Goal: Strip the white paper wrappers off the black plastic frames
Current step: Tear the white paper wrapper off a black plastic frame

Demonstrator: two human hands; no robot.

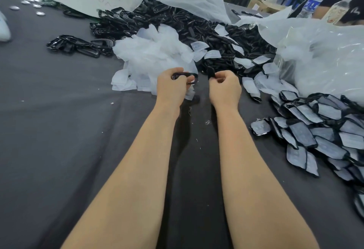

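Gripping a bare frame (185, 77) in the left hand (171, 87), fingers curled round it, over the table (59, 110) just by the wrapper pile (153, 55) — pinching a small black bit (210, 72) with the right hand (225, 89), with wrapped frames (319, 134) heaped off right.

One wide-angle view from the person's head, facing forward and down. Both bare forearms (137, 170) reach in from the bottom edge. The left hand (173, 85) and right hand (224, 87) sit close, at frame centre. The dark table (59, 130) fills the lower frame and recedes toward the top edge.
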